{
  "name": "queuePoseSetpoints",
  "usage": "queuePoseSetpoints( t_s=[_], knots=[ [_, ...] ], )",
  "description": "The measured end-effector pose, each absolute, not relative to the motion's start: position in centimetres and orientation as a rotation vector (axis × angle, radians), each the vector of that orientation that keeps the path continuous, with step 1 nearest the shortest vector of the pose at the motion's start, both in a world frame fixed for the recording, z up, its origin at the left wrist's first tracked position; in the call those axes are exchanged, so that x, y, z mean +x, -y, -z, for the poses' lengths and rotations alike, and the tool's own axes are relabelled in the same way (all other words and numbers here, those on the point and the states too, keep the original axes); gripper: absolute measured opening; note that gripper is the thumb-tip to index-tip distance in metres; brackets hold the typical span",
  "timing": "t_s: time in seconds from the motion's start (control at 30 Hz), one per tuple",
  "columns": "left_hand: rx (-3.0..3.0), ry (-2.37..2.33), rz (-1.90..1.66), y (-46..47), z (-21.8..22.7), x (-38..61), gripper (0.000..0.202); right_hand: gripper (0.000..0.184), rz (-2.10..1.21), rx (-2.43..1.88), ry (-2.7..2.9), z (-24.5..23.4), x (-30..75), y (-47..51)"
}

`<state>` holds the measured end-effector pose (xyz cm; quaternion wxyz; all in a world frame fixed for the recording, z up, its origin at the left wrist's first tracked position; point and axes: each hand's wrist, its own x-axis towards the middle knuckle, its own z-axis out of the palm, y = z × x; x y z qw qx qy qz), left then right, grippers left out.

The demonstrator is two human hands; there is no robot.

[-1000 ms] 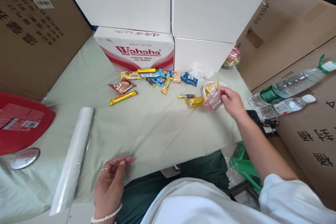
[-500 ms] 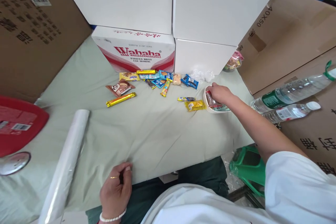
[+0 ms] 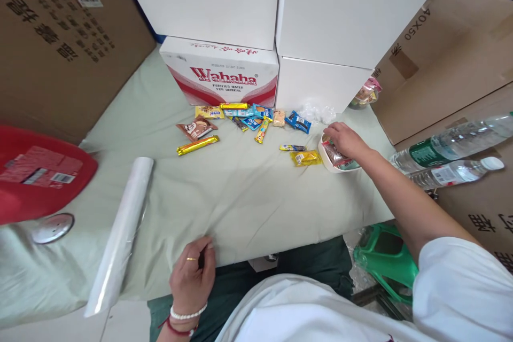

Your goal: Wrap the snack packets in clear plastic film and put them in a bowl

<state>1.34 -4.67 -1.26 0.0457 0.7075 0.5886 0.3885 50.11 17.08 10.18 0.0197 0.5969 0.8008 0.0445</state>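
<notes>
My right hand [image 3: 347, 140] reaches into a small white bowl [image 3: 325, 159] at the right of the cloth-covered table. Its fingers are bent down at the bowl's far side, and whatever they grip is hidden. Below the palm, a red-edged clear packet with brown contents [image 3: 335, 154] lies in the bowl. A yellow-wrapped snack [image 3: 306, 158] and a thin blue-and-yellow stick packet [image 3: 292, 148] lie just left of the bowl. My left hand [image 3: 193, 272] rests loosely curled at the table's near edge, with no item visible in it.
Several wrapped snacks [image 3: 262, 131] lie before a Wahaba-style printed water carton [image 3: 224, 77] and white boxes [image 3: 324, 85]. At left are a plastic film roll [image 3: 120, 235] and a red container [image 3: 44, 171]. Two water bottles [image 3: 444, 175] stand at right; a green stool [image 3: 385, 256] is below.
The view has shifted a little, so everything sits farther right. My right hand has lifted slightly over the bowl and its fingers have moved. The left hand keeps its curled pose.
</notes>
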Motion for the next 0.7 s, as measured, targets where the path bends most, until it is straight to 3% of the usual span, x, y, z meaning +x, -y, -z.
queuePoseSetpoints(
  t_s=[0.17, 0.3, 0.5, 0.63, 0.7],
  knots=[
    [1.962, -1.847, -1.289, 5.5, 0.1, -0.1, 0.011, 0.041, -0.234, 2.242, -2.619, -11.9, 50.0, -16.5],
    [1.938, -1.964, -1.395, 4.3, -0.4, -1.1, 0.005, 0.037, -0.093, 2.431, -2.528, -13.6, 48.9, -19.2],
    [1.969, -2.163, -1.138, 1.9, 0.6, -1.1, 0.017, 0.031, -0.041, 2.417, -1.984, -12.7, 47.0, -28.2],
    [2.182, -2.155, -1.175, 1.6, 1.5, -0.7, 0.014, 0.058, -0.023, 2.417, -1.760, -10.4, 45.7, -31.6],
    [2.234, -2.157, -1.180, 1.6, 1.6, -0.6, 0.013, 0.055, -0.006, 2.395, -1.783, -9.7, 45.3, -32.3]
  ],
)
